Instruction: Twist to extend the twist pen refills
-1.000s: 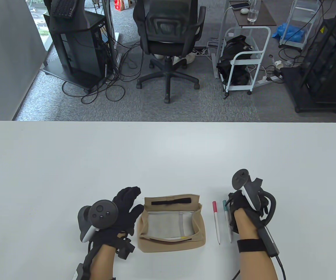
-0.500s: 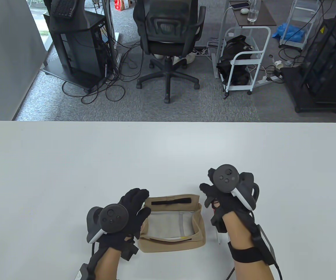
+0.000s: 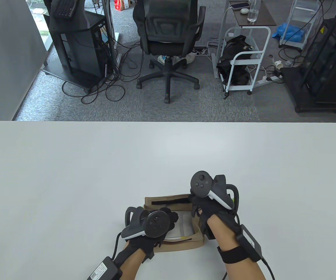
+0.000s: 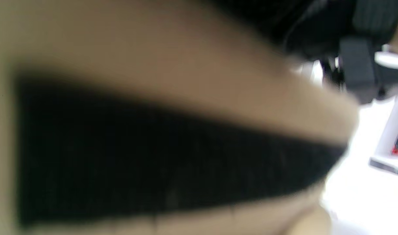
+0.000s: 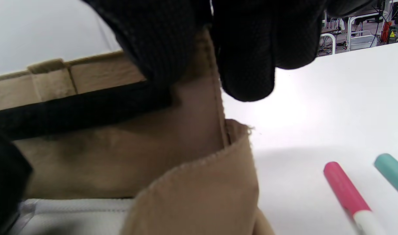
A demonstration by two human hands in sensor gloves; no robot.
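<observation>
Two slim, light, rigid plastic twist pens, pink-capped (image 5: pixel 344 192) and teal-capped (image 5: pixel 392 174), are lying untouched on the white tabletop (image 3: pixel 68 175), likely slippery and best gripped at both barrel ends, while the right hand (image 3: pixel 207 208) is pinching the soft tan fabric pouch (image 5: pixel 192 182) rim and the left hand (image 3: pixel 153 226) is reaching inside, grip undeterminable.

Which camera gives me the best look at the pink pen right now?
The right wrist view: the pink pen lies on the table beside the teal pen, clear of the right hand. The table view hides it behind that hand; the left wrist view is a blur of pouch.

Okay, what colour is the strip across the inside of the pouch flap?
Black, on the tan pouch; the strip shows best in the right wrist view.
</observation>
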